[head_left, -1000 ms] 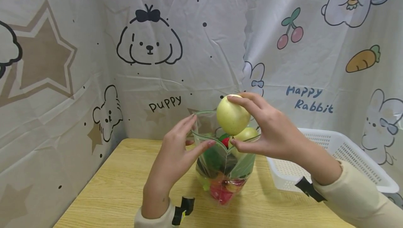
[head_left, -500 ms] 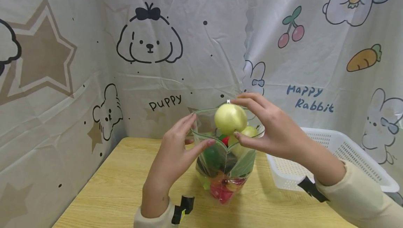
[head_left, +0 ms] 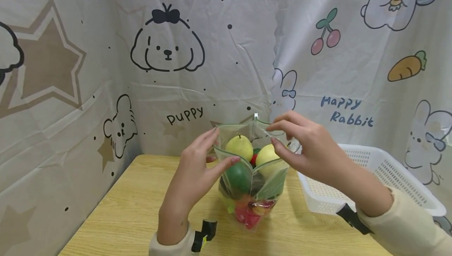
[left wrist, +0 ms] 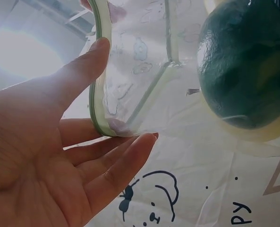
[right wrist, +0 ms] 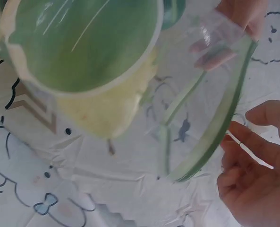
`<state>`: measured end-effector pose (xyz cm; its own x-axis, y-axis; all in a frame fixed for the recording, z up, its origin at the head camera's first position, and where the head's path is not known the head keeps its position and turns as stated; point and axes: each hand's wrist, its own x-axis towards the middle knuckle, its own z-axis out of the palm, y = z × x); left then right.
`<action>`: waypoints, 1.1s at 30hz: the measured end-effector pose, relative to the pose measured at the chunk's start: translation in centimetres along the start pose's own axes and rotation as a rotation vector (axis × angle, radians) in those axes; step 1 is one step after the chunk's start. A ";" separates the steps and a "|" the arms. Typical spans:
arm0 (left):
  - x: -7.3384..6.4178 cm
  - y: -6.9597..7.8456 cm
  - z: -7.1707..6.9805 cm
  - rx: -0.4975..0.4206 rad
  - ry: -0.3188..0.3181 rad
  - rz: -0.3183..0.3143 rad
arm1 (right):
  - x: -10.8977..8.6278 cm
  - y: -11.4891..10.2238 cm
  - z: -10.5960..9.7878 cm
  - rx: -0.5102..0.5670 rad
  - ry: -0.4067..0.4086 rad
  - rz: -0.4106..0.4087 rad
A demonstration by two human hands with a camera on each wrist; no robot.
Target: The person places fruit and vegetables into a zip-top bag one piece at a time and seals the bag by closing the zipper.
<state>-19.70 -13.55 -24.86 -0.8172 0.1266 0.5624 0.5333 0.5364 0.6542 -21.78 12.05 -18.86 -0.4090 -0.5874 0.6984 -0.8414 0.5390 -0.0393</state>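
Note:
A clear zip bag (head_left: pixel 251 183) with green edging stands upright and open-mouthed on the table, holding several pieces of fruit. On top lie two yellow-green pears, the left pear (head_left: pixel 239 148) with its stem up and the right pear (head_left: pixel 266 155) partly behind the rim. Lower down are a dark green rounded fruit (head_left: pixel 237 176) and a pinkish-red piece (head_left: pixel 248 217). My left hand (head_left: pixel 192 165) holds the bag's left corner, thumb at the front rim and fingers outside. My right hand (head_left: pixel 308 144) is at the right rim, fingers loosely bent, holding nothing.
A white perforated basket (head_left: pixel 374 181) stands on the wooden table (head_left: pixel 123 209) to the right, partly behind the right forearm. Printed cloth (head_left: pixel 197 52) hangs around the back and sides.
The pear that the right hand held above the bag now lies inside it at the left. The right hand let go and drew slightly right. The left hand stayed at the rim.

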 end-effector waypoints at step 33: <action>0.0 1.6 1.1 -0.157 0.188 -0.129 | -1.7 -1.1 2.4 0.139 -0.106 0.325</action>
<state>-19.06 -11.81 -24.34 -0.8335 -0.0990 0.5436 0.4667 0.4005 0.7885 -21.00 11.07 -21.72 -0.6908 -0.4619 0.5562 -0.6985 0.6249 -0.3487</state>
